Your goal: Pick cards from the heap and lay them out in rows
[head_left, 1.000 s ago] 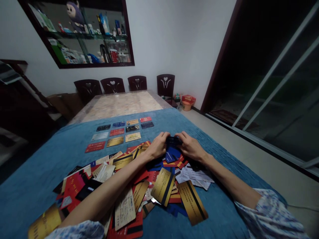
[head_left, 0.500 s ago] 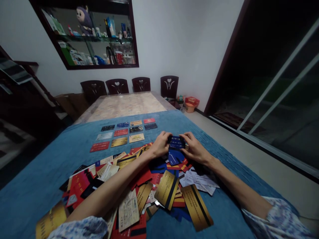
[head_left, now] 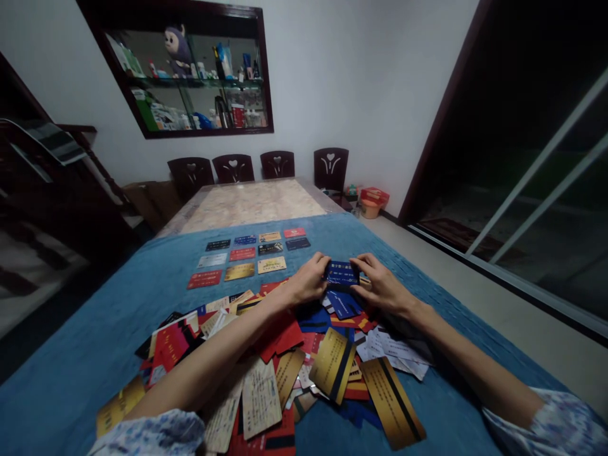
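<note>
A dark blue card (head_left: 342, 273) with printed lettering is held between both hands above the far right part of a loose heap of cards. My left hand (head_left: 311, 277) pinches its left edge, and my right hand (head_left: 379, 283) grips its right edge. Just below it lies another blue card (head_left: 344, 304). The heap holds gold cards (head_left: 334, 365), red cards (head_left: 287, 334) and pale paper-like ones (head_left: 393, 347). Beyond the heap, several cards lie spaced out in rows, among them a red card (head_left: 204, 278), a gold card (head_left: 240, 272) and a dark blue card (head_left: 297, 243).
A blue cloth (head_left: 156, 278) covers the near part of the table, with a marbled tabletop (head_left: 256, 201) beyond. Dark chairs (head_left: 331, 168) stand at the far end. A wall shelf (head_left: 209, 82) holds bottles and a plush toy. An orange bucket (head_left: 370, 208) is on the floor.
The view has shifted, so the scene sits farther right and slightly lower. Both hands still hold the dark blue card, whose lettered face now shows more clearly.
</note>
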Motion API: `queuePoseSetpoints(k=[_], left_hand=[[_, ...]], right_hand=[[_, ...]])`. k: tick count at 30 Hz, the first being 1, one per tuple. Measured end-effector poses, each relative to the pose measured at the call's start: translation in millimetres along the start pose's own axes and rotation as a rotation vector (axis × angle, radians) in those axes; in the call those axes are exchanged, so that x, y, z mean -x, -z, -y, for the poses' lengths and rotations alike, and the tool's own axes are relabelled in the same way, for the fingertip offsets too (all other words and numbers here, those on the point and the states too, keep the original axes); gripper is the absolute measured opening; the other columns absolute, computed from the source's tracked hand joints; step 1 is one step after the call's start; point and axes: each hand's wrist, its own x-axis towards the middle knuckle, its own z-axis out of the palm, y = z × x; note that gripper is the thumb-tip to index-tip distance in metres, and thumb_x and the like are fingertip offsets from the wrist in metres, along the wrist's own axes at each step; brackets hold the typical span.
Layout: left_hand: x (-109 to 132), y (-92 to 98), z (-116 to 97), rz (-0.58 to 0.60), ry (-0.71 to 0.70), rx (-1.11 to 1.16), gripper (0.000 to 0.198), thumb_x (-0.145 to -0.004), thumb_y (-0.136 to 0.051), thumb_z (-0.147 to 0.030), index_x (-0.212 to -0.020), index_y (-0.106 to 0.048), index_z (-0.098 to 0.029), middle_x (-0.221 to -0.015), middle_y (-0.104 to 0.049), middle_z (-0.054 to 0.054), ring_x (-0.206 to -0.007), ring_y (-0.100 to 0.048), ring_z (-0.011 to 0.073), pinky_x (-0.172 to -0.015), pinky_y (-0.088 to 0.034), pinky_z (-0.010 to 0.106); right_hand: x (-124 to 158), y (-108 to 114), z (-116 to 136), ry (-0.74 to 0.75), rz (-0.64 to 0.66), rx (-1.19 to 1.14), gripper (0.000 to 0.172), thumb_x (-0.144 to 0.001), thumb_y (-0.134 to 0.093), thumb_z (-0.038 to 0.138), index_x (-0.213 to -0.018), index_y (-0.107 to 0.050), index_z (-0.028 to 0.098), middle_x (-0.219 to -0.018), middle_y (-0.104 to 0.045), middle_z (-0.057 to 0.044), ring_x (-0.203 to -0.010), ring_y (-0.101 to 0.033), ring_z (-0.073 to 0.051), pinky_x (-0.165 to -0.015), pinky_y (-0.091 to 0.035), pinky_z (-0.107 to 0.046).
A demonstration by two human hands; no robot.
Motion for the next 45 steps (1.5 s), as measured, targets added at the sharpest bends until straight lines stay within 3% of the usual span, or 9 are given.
queuePoseSetpoints(k=[8, 17, 31, 37, 45], left_hand=[[15.8, 21.0, 13.1, 0.09, 0.077, -0.098, 0.041, -0.077, -0.059, -0.016, -0.117, -0.051, -0.015, -0.114, -0.053, 0.012, -0.105, -0.056, 0.0251, -0.095, -0.049, 0.038], [37.8, 52.6, 37.8, 0.064, 0.205, -0.19, 0.041, -0.078, -0.065, -0.023, -0.117, -0.056, -0.018, -0.118, -0.053, 0.011, -0.114, -0.052, 0.0271, -0.101, -0.046, 0.04], [68.8, 114.2, 101.3, 0.087, 0.449, -0.391, 0.05, -0.078, -0.07, -0.027, -0.126, -0.059, -0.016, -0.125, -0.056, 0.012, -0.119, -0.049, 0.0294, -0.105, -0.042, 0.041], [77.7, 137.7, 122.7, 0.11, 0.551, -0.451, 0.053, -0.079, -0.07, -0.029, -0.13, -0.058, -0.019, -0.129, -0.057, 0.011, -0.12, -0.046, 0.0301, -0.102, -0.041, 0.042], [78.0, 159.2, 151.5, 0.149, 0.647, -0.509, 0.056, -0.08, -0.066, -0.033, -0.134, -0.056, -0.022, -0.133, -0.055, 0.01, -0.124, -0.042, 0.0329, -0.1, -0.04, 0.047]], right_hand=[[-29.6, -3.1, 7.1, 0.03, 0.158, -0.001, 0.041, -0.081, -0.064, 0.031, -0.121, -0.059, 0.018, -0.11, -0.057, -0.014, -0.098, -0.06, -0.027, -0.087, -0.052, -0.043], [-86.3, -18.6, 19.3, 0.068, 0.302, -0.01, 0.04, -0.077, -0.071, 0.034, -0.113, -0.065, 0.018, -0.105, -0.057, -0.011, -0.098, -0.058, -0.025, -0.087, -0.05, -0.039], [-190.5, -76.9, 47.4, 0.178, 0.406, 0.07, 0.042, -0.075, -0.075, 0.038, -0.107, -0.07, 0.012, -0.103, -0.061, -0.014, -0.095, -0.059, -0.026, -0.084, -0.047, -0.034], [-223.8, -97.0, 66.1, 0.17, 0.449, 0.126, 0.041, -0.078, -0.075, 0.038, -0.108, -0.07, 0.012, -0.104, -0.062, -0.014, -0.096, -0.059, -0.025, -0.082, -0.044, -0.029], [-263.9, -123.6, 69.6, 0.178, 0.479, 0.174, 0.04, -0.079, -0.072, 0.043, -0.108, -0.072, 0.016, -0.11, -0.064, -0.013, -0.103, -0.059, -0.027, -0.084, -0.044, -0.028]])
